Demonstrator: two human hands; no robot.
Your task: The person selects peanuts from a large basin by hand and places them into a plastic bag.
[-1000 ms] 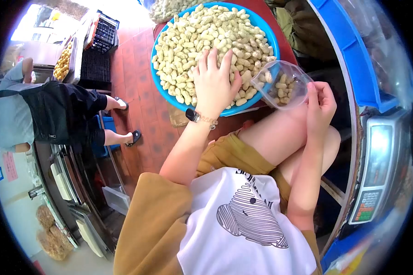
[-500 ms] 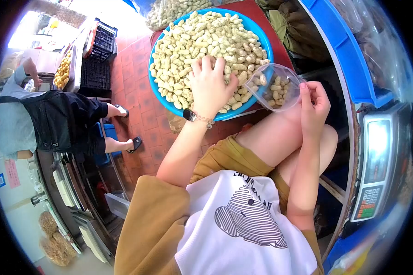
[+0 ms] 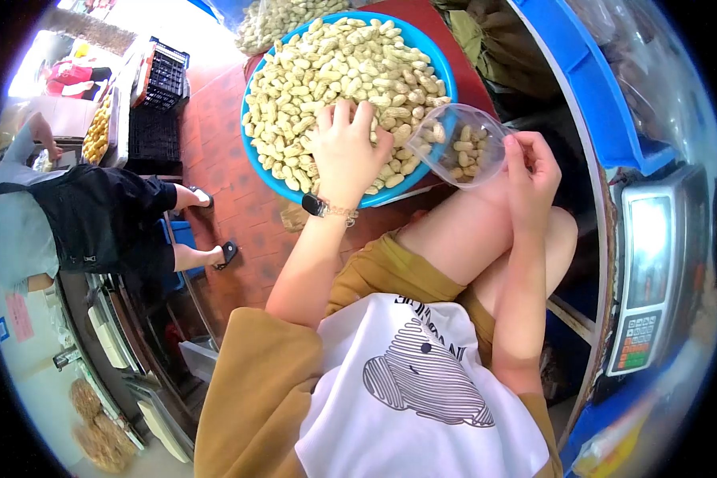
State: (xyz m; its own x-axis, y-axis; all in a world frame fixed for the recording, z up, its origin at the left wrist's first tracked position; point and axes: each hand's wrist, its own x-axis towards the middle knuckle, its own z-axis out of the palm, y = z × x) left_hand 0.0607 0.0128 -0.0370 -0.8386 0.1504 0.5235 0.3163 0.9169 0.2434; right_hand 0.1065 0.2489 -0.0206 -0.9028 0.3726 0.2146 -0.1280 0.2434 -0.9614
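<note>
Peanuts (image 3: 338, 68) in their shells fill a round blue basin (image 3: 448, 73), heaped up from the near rim to the far rim. Past the basin's right rim, a bit of red tabletop (image 3: 472, 68) shows. Some more peanuts lie in a see-through plastic bowl (image 3: 488, 151) with a pointy lip. The bowl is by the basin's near right rim, over the person's leg. I cannot tell if the bowl and the rim touch.

The left hand (image 3: 346, 155) is palm down on the heap, closer to the near rim than to the far one. Its fingers are bent and its thumb sticks out to the side, so it looks about half open. The fingertips are down in the peanuts, and I cannot tell if they have hold of any. The right hand (image 3: 532, 171) pinches the right side of the bowl between thumb and fingers.

The step in hand looks like picking through the heap with the left hand. I think the next move calls for the left fingers to close softly on a few peanuts, with the bowl kept level so none tip out.

The white shirt (image 3: 342, 350) has big black letters, but folds hide too much to read the word. A pink paper (image 3: 20, 316) and the keys on the scale (image 3: 637, 342) have marks too small to read. I see no brand name.
</note>
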